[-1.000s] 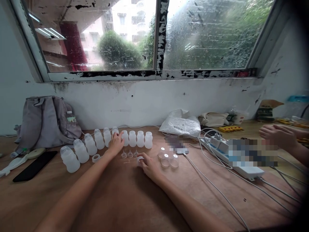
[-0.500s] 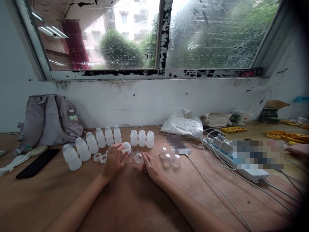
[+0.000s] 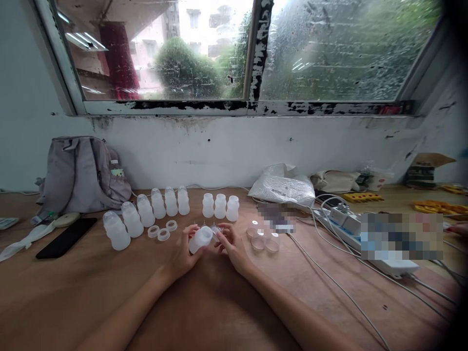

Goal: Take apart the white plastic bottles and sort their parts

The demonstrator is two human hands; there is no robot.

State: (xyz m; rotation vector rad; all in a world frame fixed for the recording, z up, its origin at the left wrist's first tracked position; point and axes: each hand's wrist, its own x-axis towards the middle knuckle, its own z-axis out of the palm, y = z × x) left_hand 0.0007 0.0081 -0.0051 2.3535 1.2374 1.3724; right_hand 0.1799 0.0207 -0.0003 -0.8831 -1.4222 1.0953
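My left hand (image 3: pixel 188 251) is closed around a frosted white baby bottle (image 3: pixel 202 237), tilted with its open mouth up and to the right. Close to that mouth, my right hand (image 3: pixel 232 246) pinches a clear bottle nipple (image 3: pixel 216 230), partly covered by the fingers. Just behind the hands, tips of other clear nipples (image 3: pixel 204 223) show. Three pale collar rings (image 3: pixel 164 235) lie left of my left hand. Clear round caps with white dots (image 3: pixel 258 242) rest to the right of my right hand.
Several capped bottles (image 3: pixel 146 212) curve along the left, and three uncapped bottles (image 3: pixel 220 206) stand behind the hands. A black phone (image 3: pixel 66 238) and backpack (image 3: pixel 78 178) are at left. Cables and a power strip (image 3: pixel 395 263) occupy the right, with another person's hand (image 3: pixel 458 228) at the edge.
My left hand has lifted the bottle and tipped its mouth toward my right hand. The right hand has raised the nipple toward it. The view has shifted slightly.
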